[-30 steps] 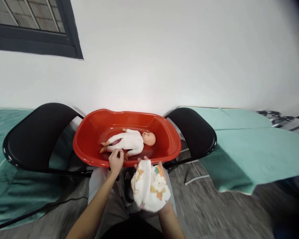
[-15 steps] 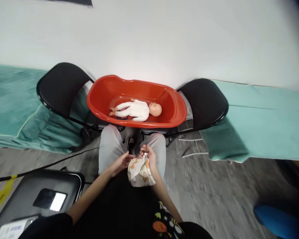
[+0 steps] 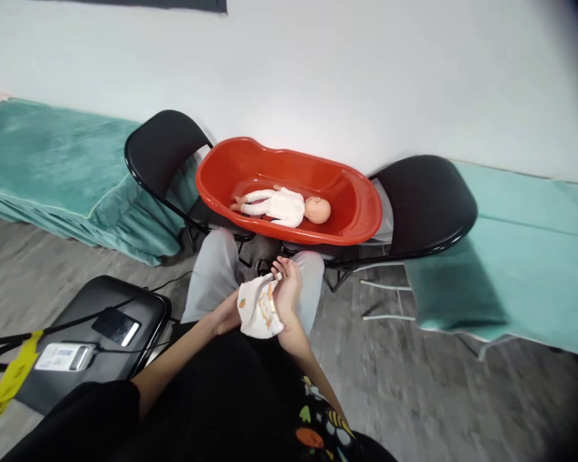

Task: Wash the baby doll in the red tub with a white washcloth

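A small piece of white cloth [image 3: 259, 311] with orange and yellow prints hangs between my hands, above my lap. It looks like a little baby garment, but its exact kind is unclear. My right hand [image 3: 288, 289] has its fingers curled at the cloth's upper right edge, pinching a white bit of it. Behind the cloth's left side is my left hand [image 3: 228, 312], its fingers hidden. Beyond my knees, a baby doll [image 3: 288, 206] in a white outfit lies on its back in a red baby bathtub [image 3: 366, 208], head to the right.
Two black folding chairs support the tub: a left chair [image 3: 166, 151] and a right chair [image 3: 426, 202]. Green-covered beds flank them, a left bed [image 3: 52, 154] and a right bed [image 3: 534, 256]. At lower left, a black seat [image 3: 96, 298] carries a phone [image 3: 116, 326] and a white device [image 3: 60, 357].
My view has shifted, so the tub and chairs sit farther right. My left hand has moved behind the cloth, which now looks flatter and turned. The doll lies as before.
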Motion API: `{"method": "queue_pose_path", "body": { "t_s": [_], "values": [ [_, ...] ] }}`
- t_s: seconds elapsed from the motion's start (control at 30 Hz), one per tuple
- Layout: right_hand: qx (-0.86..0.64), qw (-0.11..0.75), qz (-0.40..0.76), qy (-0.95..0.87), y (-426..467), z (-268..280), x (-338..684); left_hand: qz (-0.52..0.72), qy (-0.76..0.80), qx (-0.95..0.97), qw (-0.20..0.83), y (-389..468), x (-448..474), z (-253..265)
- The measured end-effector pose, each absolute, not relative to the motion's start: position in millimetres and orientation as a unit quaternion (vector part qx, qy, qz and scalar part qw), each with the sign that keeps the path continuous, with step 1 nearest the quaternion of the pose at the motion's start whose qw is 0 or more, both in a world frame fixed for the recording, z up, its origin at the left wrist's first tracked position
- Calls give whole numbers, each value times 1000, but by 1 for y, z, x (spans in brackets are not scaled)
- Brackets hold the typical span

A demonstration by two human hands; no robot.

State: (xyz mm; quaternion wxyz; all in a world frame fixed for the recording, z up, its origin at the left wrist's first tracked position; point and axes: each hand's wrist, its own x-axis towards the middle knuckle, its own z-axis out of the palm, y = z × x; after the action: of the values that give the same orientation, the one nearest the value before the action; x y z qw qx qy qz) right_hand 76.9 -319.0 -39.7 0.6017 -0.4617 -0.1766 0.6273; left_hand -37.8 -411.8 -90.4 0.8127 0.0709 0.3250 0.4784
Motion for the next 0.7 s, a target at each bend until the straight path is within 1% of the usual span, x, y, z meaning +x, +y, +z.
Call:
{"method": "queue_pose_path", "body": {
  "t_s": [0.03,0.13,0.27,0.33,0.43,0.53,0.6,0.7],
  "values": [
    [-461,599,624,-198,-318,-38,77,486,306,41,817,-411,-35,-90],
    [-478,552,622,-282,-313,-38,86,522,239,-37,818,-407,-28,-91],
    [-470,456,669,-352,-311,-51,103,566,200,-93,794,-405,-38,-99],
    [-495,418,672,-359,-316,-63,108,579,204,-110,782,-404,-50,-104],
    [-566,401,652,-306,-330,-85,109,584,230,-122,769,-398,-66,-113],
    [-599,358,691,-190,-344,-106,104,557,275,-104,777,-386,-75,-120],
    [-617,358,686,-141,-348,-114,99,527,305,-91,788,-376,-79,-124],
    [-629,429,635,-133,-340,-115,91,499,344,-79,792,-357,-88,-131]
  ]
}}
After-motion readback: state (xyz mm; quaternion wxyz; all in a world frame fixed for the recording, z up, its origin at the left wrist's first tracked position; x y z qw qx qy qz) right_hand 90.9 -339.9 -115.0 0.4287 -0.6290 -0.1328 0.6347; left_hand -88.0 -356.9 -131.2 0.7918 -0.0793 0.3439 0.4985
